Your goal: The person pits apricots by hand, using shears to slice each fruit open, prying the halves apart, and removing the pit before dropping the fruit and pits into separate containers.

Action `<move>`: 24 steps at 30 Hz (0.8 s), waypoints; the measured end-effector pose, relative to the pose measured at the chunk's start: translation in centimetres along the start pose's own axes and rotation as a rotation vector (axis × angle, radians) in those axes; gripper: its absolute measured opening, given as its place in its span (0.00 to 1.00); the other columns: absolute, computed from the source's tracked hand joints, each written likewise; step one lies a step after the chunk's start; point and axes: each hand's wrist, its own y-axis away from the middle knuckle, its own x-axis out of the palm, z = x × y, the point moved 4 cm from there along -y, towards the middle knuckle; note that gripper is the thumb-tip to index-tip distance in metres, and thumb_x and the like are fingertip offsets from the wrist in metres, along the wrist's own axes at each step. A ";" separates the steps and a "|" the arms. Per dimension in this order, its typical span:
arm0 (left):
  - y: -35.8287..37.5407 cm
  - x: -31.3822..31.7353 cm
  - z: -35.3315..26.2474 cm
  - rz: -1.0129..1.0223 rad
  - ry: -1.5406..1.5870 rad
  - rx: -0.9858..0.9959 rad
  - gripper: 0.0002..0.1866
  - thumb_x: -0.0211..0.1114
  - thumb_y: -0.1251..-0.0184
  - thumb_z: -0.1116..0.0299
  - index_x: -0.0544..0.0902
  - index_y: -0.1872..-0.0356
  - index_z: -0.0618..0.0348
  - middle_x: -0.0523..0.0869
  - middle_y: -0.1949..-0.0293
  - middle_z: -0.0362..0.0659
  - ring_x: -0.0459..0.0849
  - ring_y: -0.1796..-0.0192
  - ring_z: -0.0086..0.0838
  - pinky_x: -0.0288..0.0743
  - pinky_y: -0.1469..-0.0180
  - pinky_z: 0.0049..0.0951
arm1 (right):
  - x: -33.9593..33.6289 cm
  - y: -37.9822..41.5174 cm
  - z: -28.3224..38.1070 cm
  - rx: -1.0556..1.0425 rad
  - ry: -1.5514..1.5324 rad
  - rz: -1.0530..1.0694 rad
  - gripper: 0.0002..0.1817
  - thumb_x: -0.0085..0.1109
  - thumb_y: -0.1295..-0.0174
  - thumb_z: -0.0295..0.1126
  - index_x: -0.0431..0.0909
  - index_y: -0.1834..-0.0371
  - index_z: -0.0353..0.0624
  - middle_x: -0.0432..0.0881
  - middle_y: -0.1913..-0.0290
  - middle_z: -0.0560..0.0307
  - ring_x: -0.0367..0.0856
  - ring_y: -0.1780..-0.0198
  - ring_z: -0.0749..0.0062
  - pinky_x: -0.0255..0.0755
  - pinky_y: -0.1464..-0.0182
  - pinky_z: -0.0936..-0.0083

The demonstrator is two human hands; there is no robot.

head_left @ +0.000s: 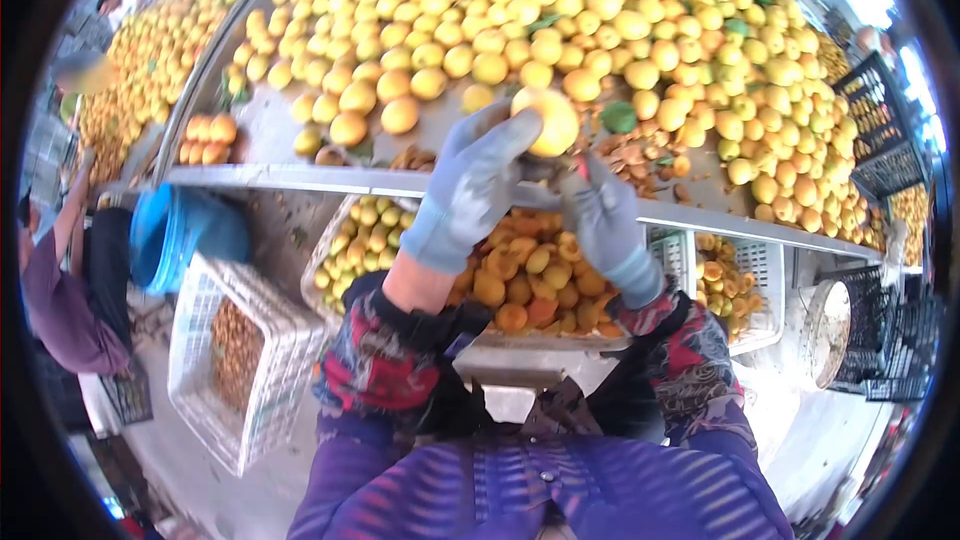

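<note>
"Left hand?"

"Left hand [470, 175]: gloved, thumb and fingers pinching one yellow fruit [552, 125], raised over the near edge of the tabletop [275, 120]. Gripped from one side, I judged, to leave the other side exposed."

"Right hand?"

"Right hand [605, 215]: gloved, fingers curled around a small red item [583, 168]. Too blurred on my feed to identify. Just beside the fruit, lower; contact, I couldn't tell."

"Why work at the edge?"

"Short reach, probably. The fruit pile [590, 10] lay ahead; loose orange fruit [535, 270] filled a container [545, 343] below, between the forearms."

"Loose stuff?"

"Brown scraps [640, 175] on the tabletop, right of the held fruit. A white crate [185, 340] stood on the floor, left, with brown bits [237, 345] inside; placed aside, I guessed, to spare legroom."
</note>
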 end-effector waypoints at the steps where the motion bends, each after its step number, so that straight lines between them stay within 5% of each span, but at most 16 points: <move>1: 0.2 0.4 0.0 0.028 -0.007 0.002 0.19 0.56 0.29 0.63 0.75 0.45 0.67 0.83 0.52 0.46 0.81 0.49 0.31 0.76 0.46 0.35 | -0.3 0.1 0.8 -0.016 0.008 -0.023 0.13 0.53 0.31 0.36 0.69 0.67 0.36 0.68 0.79 0.53 0.67 0.78 0.73 0.63 0.76 0.75; 6: 0.6 0.2 -0.5 0.027 -0.124 0.144 0.21 0.60 0.31 0.66 0.73 0.42 0.69 0.80 0.46 0.45 0.77 0.42 0.31 0.65 0.35 0.34 | -0.1 0.4 0.9 0.065 -0.062 0.100 0.13 0.51 0.30 0.36 0.67 0.68 0.38 0.66 0.80 0.53 0.64 0.78 0.72 0.63 0.74 0.75; 8: 0.6 0.4 -0.6 0.009 -0.090 0.125 0.22 0.62 0.34 0.70 0.73 0.41 0.70 0.80 0.46 0.45 0.77 0.42 0.28 0.68 0.37 0.31 | -0.1 0.5 0.9 0.012 -0.073 0.081 0.13 0.51 0.30 0.37 0.68 0.67 0.39 0.66 0.80 0.53 0.65 0.78 0.71 0.63 0.74 0.75; 11: 0.5 0.3 -1.5 -0.077 -0.713 0.334 0.27 0.68 0.41 0.76 0.72 0.40 0.69 0.81 0.52 0.43 0.79 0.53 0.21 0.76 0.50 0.22 | -0.4 0.5 0.8 0.026 -0.041 0.085 0.13 0.51 0.30 0.37 0.69 0.68 0.39 0.67 0.80 0.52 0.66 0.78 0.70 0.64 0.74 0.74; 15: 0.3 1.4 -1.1 -0.096 -0.723 0.381 0.26 0.67 0.39 0.73 0.72 0.40 0.67 0.80 0.51 0.42 0.80 0.53 0.22 0.76 0.49 0.23 | -0.9 0.6 1.7 0.018 -0.045 0.076 0.13 0.52 0.31 0.37 0.68 0.68 0.39 0.68 0.80 0.51 0.69 0.79 0.66 0.65 0.74 0.72; 17: 0.3 2.0 0.0 -0.131 -0.076 0.247 0.24 0.65 0.36 0.70 0.71 0.40 0.65 0.80 0.51 0.42 0.81 0.53 0.24 0.78 0.50 0.23 | -0.9 0.4 2.0 0.019 -0.052 0.042 0.14 0.52 0.31 0.38 0.68 0.68 0.39 0.68 0.80 0.51 0.70 0.79 0.65 0.65 0.74 0.71; 20: 0.5 1.7 1.0 -0.005 0.124 0.016 0.20 0.57 0.29 0.65 0.73 0.41 0.66 0.79 0.47 0.45 0.74 0.41 0.30 0.65 0.36 0.36 | -0.9 0.3 2.3 -0.041 -0.024 -0.002 0.15 0.53 0.31 0.40 0.68 0.68 0.39 0.68 0.81 0.51 0.70 0.79 0.60 0.65 0.74 0.70; 22: 0.2 1.5 0.9 -0.011 0.138 0.046 0.19 0.57 0.29 0.66 0.73 0.42 0.65 0.79 0.46 0.45 0.76 0.43 0.29 0.67 0.38 0.34 | -1.0 0.2 1.5 -0.031 0.098 -0.005 0.16 0.55 0.32 0.41 0.69 0.67 0.39 0.68 0.81 0.50 0.70 0.79 0.57 0.65 0.75 0.70; 24: -0.2 0.7 0.7 -0.053 -0.097 0.165 0.24 0.66 0.36 0.70 0.72 0.40 0.61 0.81 0.51 0.42 0.81 0.53 0.26 0.78 0.51 0.28 | -0.9 0.3 1.3 -0.022 0.053 0.021 0.15 0.55 0.32 0.41 0.69 0.67 0.39 0.68 0.80 0.50 0.69 0.79 0.56 0.65 0.75 0.69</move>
